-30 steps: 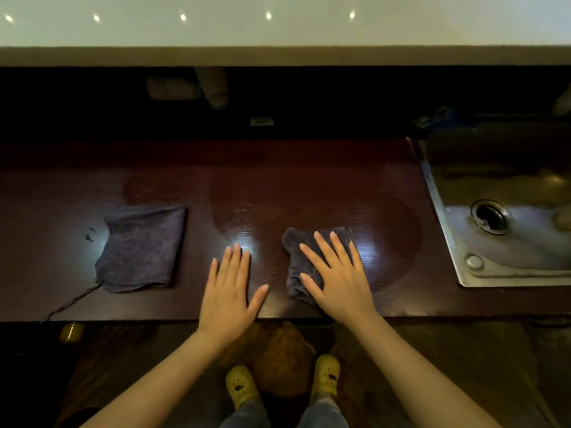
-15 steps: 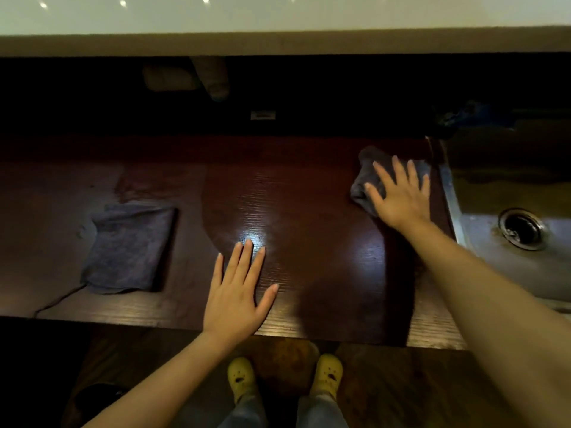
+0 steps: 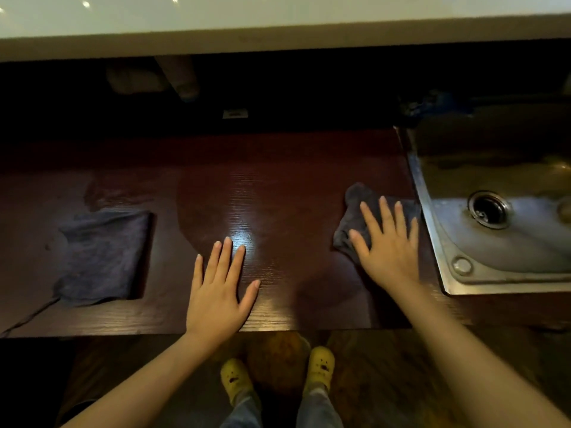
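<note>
My right hand [image 3: 386, 242] presses flat, fingers straight and spread, on a crumpled dark grey cloth [image 3: 355, 208] lying on the dark wooden counter [image 3: 278, 180], close to the sink's left rim. My left hand [image 3: 219, 288] rests flat on the bare counter near its front edge, fingers straight, holding nothing. A wet sheen covers the wood between the two hands. A second dark cloth [image 3: 102, 257], folded flat, lies on the counter to the left, apart from both hands.
A steel sink [image 3: 457, 267] with a round drain [image 3: 488, 208] is set into the counter at the right. A pale shelf edge [image 3: 278, 38] overhangs the dark back. A thin cord [image 3: 27, 316] trails off the left cloth. Yellow shoes [image 3: 321, 366] stand below on the floor.
My right hand slid the crumpled cloth from the front middle to the far right by the sink, then back toward the front edge. My left hand stayed flat in place.
</note>
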Demonstrator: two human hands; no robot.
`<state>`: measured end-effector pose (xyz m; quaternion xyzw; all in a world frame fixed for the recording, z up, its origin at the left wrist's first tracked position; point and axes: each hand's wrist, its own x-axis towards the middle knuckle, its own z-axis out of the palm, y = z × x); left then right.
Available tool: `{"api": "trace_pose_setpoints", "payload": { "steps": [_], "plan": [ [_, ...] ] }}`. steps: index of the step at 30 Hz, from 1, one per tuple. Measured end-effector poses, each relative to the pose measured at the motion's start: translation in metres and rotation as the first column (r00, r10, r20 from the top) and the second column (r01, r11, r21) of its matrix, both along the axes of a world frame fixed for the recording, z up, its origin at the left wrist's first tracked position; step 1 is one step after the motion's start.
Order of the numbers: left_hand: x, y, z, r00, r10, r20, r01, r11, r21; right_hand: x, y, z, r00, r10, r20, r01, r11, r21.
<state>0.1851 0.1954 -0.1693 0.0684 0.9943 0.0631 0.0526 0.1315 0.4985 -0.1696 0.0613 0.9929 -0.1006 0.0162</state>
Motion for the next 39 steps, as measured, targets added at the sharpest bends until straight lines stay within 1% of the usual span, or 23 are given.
{"api": "trace_pose_setpoints", "payload": {
  "steps": [4, 7, 9, 10, 11, 12, 13, 14, 15, 18, 20, 23, 24, 25, 28, 30, 32, 33, 35, 37, 39],
  "plan": [
    [-0.001, -0.001, -0.001, 1.000, -0.011, 0.005, 0.011, 1.000, 0.018, 0.050, -0.059, 0.002, 0.997, -0.058, 0.048, 0.058, 0.998, 0.003],
    [-0.001, -0.001, 0.001, 0.999, -0.019, 0.037, 0.017, 0.998, 0.054, 0.067, -0.106, 0.003, 0.998, -0.049, 0.039, 0.049, 0.999, -0.003],
    [-0.002, -0.005, 0.003, 0.998, -0.033, 0.050, 0.026, 0.991, 0.133, 0.071, -0.129, 0.004, 0.999, -0.010, 0.032, 0.009, 1.000, 0.011],
    [-0.004, -0.008, 0.005, 0.998, -0.033, 0.057, 0.020, 0.974, 0.226, 0.072, -0.138, 0.004, 0.999, 0.013, 0.032, -0.013, 1.000, 0.014],
    [-0.007, -0.012, 0.008, 0.996, -0.022, 0.084, -0.009, 0.936, 0.351, 0.072, -0.147, 0.004, 0.999, 0.037, 0.035, -0.037, 0.999, 0.009],
    [-0.010, -0.017, 0.012, 0.992, 0.002, 0.126, -0.063, 0.873, 0.484, 0.072, -0.157, 0.004, 0.997, 0.062, 0.040, -0.061, 0.998, -0.003],
    [-0.012, -0.023, 0.015, 0.985, 0.041, 0.165, -0.133, 0.789, 0.599, 0.072, -0.167, 0.004, 0.995, 0.088, 0.046, -0.088, 0.996, -0.015],
    [-0.014, -0.030, 0.018, 0.977, 0.088, 0.194, -0.197, 0.711, 0.675, 0.071, -0.180, 0.005, 0.991, 0.119, 0.054, -0.118, 0.993, -0.023],
    [-0.014, -0.037, 0.022, 0.970, 0.131, 0.207, -0.241, 0.663, 0.709, 0.070, -0.193, 0.005, 0.986, 0.152, 0.061, -0.151, 0.988, -0.027],
    [-0.015, -0.059, 0.026, 0.957, 0.202, 0.208, -0.289, 0.619, 0.731, 0.063, -0.234, 0.008, 0.958, 0.276, 0.076, -0.274, 0.961, -0.043],
    [-0.016, -0.069, 0.027, 0.934, 0.278, 0.227, -0.348, 0.554, 0.756, 0.056, -0.253, 0.008, 0.933, 0.350, 0.083, -0.347, 0.936, -0.050],
    [-0.026, -0.078, 0.031, 0.852, 0.436, 0.291, -0.473, 0.402, 0.784, 0.046, -0.272, 0.005, 0.894, 0.435, 0.108, -0.427, 0.900, -0.091],
    [-0.030, -0.081, 0.033, 0.824, 0.473, 0.313, -0.506, 0.366, 0.781, 0.042, -0.277, 0.004, 0.883, 0.455, 0.118, -0.445, 0.890, -0.104],
    [-0.034, -0.083, 0.035, 0.804, 0.499, 0.322, -0.529, 0.355, 0.771, 0.039, -0.281, 0.004, 0.872, 0.472, 0.130, -0.460, 0.881, -0.109],
    [-0.045, -0.089, 0.041, 0.792, 0.530, 0.304, -0.554, 0.413, 0.723, 0.026, -0.290, 0.009, 0.835, 0.527, 0.159, -0.507, 0.849, -0.147],
    [-0.052, -0.093, 0.046, 0.782, 0.537, 0.317, -0.584, 0.451, 0.675, 0.015, -0.286, 0.016, 0.819, 0.551, 0.160, -0.505, 0.824, -0.257],
    [-0.060, -0.099, 0.049, 0.761, 0.541, 0.358, -0.630, 0.487, 0.605, 0.002, -0.274, 0.024, 0.853, 0.511, 0.104, -0.442, 0.814, -0.377],
    [-0.063, -0.101, 0.051, 0.756, 0.536, 0.376, -0.645, 0.509, 0.571, -0.006, -0.268, 0.027, 0.875, 0.478, 0.073, -0.419, 0.825, -0.380],
    [-0.067, -0.105, 0.055, 0.764, 0.507, 0.400, -0.644, 0.556, 0.526, -0.018, -0.259, 0.032, 0.882, 0.466, 0.067, -0.435, 0.861, -0.264],
    [-0.069, -0.109, 0.059, 0.784, 0.462, 0.415, -0.621, 0.607, 0.496, -0.026, -0.260, 0.033, 0.857, 0.507, 0.089, -0.490, 0.857, -0.159],
    [-0.072, -0.114, 0.062, 0.797, 0.418, 0.435, -0.599, 0.639, 0.483, -0.033, -0.264, 0.034, 0.839, 0.537, 0.090, -0.528, 0.843, -0.103]
  ]
}}
